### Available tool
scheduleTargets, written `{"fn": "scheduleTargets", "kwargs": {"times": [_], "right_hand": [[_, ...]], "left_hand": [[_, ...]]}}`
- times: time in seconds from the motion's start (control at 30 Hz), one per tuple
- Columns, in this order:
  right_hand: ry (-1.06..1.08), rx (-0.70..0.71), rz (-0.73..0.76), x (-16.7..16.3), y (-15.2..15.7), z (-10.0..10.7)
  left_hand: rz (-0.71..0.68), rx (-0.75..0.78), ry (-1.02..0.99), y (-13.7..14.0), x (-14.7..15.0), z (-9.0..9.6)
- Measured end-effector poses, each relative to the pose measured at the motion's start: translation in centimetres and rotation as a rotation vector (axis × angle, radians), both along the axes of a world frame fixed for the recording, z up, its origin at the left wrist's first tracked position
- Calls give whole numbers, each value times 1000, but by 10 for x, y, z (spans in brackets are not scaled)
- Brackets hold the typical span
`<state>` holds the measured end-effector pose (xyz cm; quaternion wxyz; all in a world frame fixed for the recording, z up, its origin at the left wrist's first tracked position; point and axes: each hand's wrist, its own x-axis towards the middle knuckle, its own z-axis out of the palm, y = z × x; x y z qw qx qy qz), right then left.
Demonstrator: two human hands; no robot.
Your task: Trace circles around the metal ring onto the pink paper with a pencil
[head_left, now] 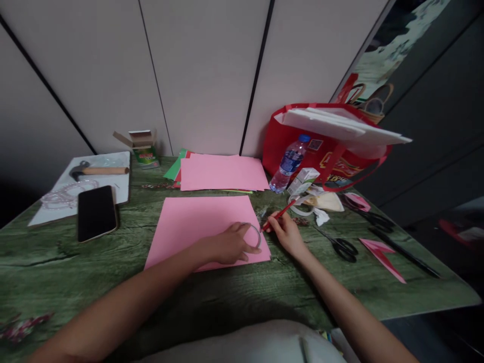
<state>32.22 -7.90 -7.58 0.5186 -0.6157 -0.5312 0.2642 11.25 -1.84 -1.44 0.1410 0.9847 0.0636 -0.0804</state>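
Note:
A sheet of pink paper (200, 217) lies flat on the table in front of me. Near its right edge is a thin grey ring (259, 234). My left hand (229, 246) rests on the sheet with fingers spread around the ring's left side, holding it down on the paper. A red pencil (283, 210) is pinched in my right hand (284, 233), beside the sheet's right edge. The pencil's tip is close to the ring's right side; whether it touches the paper I cannot tell.
More pink sheets (223, 171) lie behind. On the right are a water bottle (289, 164), a red bag (272, 136), black-handled scissors (344, 248) and a folded pink paper piece (381, 254). To the left are a phone (97, 213), a hammer (100, 171) and a small box (146, 156).

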Motion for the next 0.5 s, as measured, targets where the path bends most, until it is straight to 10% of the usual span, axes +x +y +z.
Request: {"fn": "scheduleTargets", "kwargs": {"times": [0.23,0.5], "right_hand": [[432,26,-151,0,-19,-6],[380,102,-163,-3,-19,-9]], "left_hand": [[0,97,71,2,9,15],[-64,238,-8,7,16,11]]}}
